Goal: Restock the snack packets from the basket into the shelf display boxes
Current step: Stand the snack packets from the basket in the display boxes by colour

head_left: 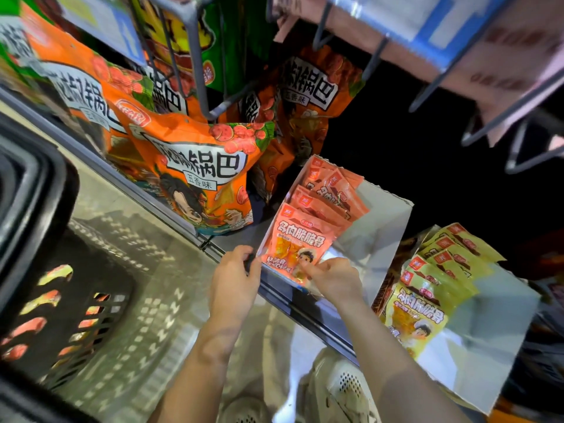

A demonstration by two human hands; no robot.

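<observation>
A silver display box point(378, 227) on the bottom shelf holds several pink snack packets point(329, 193) standing in a row. My right hand point(332, 277) pinches the lower edge of the front pink packet point(297, 242) at the box's front. My left hand point(235, 279) grips the box's front left corner beside the shelf rail. The dark basket point(55, 288) stands at the left, with pink and yellow packets showing through its slots.
A second silver box with yellow packets point(427, 303) stands to the right. Large orange snack bags point(195, 175) fill the shelf to the left. Wire hooks and a price rail point(433, 32) hang overhead. A pale shoe point(345, 389) is on the floor below.
</observation>
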